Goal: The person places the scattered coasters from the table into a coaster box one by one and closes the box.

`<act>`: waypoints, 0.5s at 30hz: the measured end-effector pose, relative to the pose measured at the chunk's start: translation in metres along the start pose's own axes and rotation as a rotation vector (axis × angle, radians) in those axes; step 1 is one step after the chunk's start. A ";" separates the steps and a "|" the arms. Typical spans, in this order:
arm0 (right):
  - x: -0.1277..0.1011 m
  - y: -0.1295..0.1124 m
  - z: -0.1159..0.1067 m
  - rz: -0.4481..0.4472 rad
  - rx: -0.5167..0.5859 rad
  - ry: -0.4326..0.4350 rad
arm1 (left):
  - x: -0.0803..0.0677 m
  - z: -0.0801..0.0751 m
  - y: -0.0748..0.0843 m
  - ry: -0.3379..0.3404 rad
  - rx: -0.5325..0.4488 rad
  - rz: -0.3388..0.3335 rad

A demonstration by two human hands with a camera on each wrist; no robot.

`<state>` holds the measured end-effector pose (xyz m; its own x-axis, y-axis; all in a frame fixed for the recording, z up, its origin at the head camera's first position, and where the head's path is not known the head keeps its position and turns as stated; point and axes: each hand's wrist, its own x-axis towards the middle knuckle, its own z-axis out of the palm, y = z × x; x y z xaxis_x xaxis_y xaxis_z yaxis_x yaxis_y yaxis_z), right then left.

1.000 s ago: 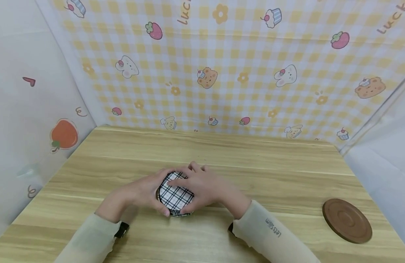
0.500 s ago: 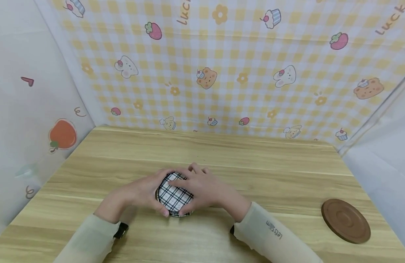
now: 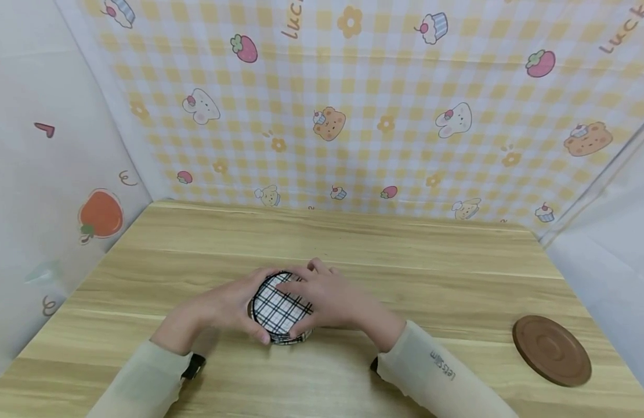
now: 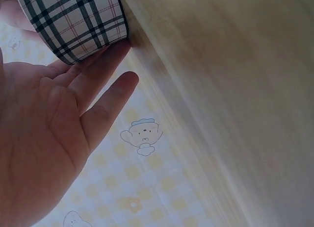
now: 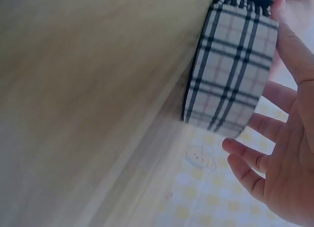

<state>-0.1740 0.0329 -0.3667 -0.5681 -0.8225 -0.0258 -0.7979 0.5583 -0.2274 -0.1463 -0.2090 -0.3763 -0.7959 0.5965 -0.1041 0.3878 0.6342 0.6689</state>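
Note:
A round, drum-shaped case (image 3: 278,310) in black-and-white plaid with thin pink lines stands on the table in the head view. My left hand (image 3: 225,305) curves round its left side, thumb at the near edge. From the other side my right hand (image 3: 335,299) grips it, thumb low on the near right edge and fingers across the top. The left wrist view shows the plaid side wall (image 4: 81,26) with fingertips against it. In the right wrist view, dark gathered trim lies along one end of the case (image 5: 233,70). What it contains is hidden.
A round brown disc (image 3: 552,350) with raised rings lies at the right of the wood-grain table (image 3: 405,249). Behind the table hangs a yellow checked cloth (image 3: 384,81) with cartoon prints. White cloth walls (image 3: 35,186) flank both sides.
My right hand has shifted slightly to the right across the top, so more of the plaid shows. The left hand stays in nearly the same place.

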 end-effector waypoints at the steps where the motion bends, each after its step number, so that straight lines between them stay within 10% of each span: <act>1: -0.002 0.002 -0.001 -0.001 0.012 0.005 | 0.000 0.000 0.000 0.000 0.002 -0.003; 15: -0.061 0.049 -0.011 0.083 0.147 0.091 | -0.002 0.002 0.003 0.019 -0.022 -0.076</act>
<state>-0.1810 0.1121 -0.3653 -0.6524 -0.7570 0.0365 -0.7131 0.5968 -0.3677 -0.1432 -0.2075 -0.3755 -0.8315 0.5373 -0.1414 0.3155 0.6662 0.6757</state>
